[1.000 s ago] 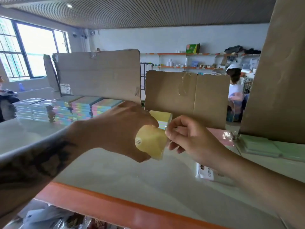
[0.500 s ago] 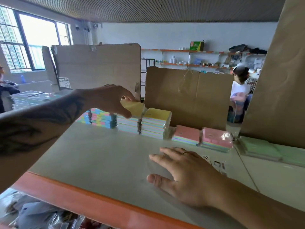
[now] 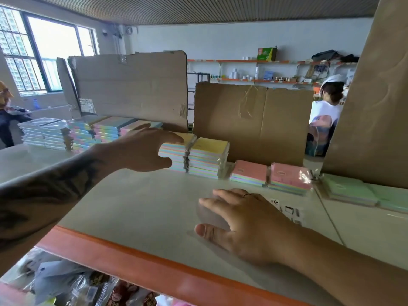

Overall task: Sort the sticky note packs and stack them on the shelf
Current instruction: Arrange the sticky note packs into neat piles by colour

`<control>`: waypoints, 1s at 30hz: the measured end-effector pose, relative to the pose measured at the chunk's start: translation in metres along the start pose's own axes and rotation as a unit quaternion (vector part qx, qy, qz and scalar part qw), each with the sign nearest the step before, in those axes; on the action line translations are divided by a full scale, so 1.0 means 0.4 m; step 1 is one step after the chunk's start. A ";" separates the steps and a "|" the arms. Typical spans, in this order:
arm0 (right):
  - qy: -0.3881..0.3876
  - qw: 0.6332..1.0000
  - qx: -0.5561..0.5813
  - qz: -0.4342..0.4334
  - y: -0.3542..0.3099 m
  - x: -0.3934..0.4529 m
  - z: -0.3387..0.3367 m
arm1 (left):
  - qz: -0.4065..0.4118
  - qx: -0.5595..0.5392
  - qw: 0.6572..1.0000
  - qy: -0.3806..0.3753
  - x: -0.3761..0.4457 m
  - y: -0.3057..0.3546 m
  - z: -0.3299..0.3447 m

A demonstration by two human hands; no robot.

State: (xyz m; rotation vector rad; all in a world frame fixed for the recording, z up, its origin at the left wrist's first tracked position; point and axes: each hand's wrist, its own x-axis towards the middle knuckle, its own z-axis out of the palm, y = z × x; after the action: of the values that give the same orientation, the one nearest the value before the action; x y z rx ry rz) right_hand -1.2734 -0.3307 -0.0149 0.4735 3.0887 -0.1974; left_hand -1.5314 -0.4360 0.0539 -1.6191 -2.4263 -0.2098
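Two yellow-topped sticky note stacks [image 3: 198, 156] side by side on shelf [image 3: 136, 208], against cardboard sheet [image 3: 251, 120]. Left hand [image 3: 141, 149] spread, fingertips on left stack's top pack. Right hand [image 3: 240, 219] flat, fingers relaxed, resting on clear plastic wrapper [image 3: 212, 219]. Pink packs [image 3: 271, 175] to right, green packs [image 3: 357, 191] beyond. Printing on wrapper unreadable. Pale shelf top, orange front edge; window [image 3: 44, 58] at left, wall shelves [image 3: 254, 70] behind.

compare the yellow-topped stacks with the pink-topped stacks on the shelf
The yellow-topped stacks stand several packs high; the pink-topped stacks are much lower. The left hand touches the yellow ones; neither hand touches the pink ones. Both sit as side-by-side pairs in front of the cardboard.
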 end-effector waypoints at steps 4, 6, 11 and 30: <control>0.001 1.000 0.000 -0.002 0.002 0.000 0.001 | -0.008 0.005 1.000 -0.009 -0.004 -0.005 0.018; 0.002 1.000 0.002 -0.004 -0.001 -0.001 -0.002 | -0.005 0.003 1.000 -0.010 -0.004 -0.003 0.018; 0.024 0.999 0.028 -0.018 0.015 -0.013 -0.044 | 0.035 -0.018 0.997 0.073 -0.032 0.046 0.021; 0.064 0.993 0.093 0.047 0.165 -0.145 -0.110 | 0.165 -0.256 0.951 0.047 -0.156 0.318 0.159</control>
State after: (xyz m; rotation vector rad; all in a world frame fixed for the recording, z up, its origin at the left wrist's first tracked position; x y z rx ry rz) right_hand -1.1978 -0.2801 0.0222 0.6600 3.1763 -0.4744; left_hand -1.3970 -0.4278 -0.0236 -2.1324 -2.0898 -0.8926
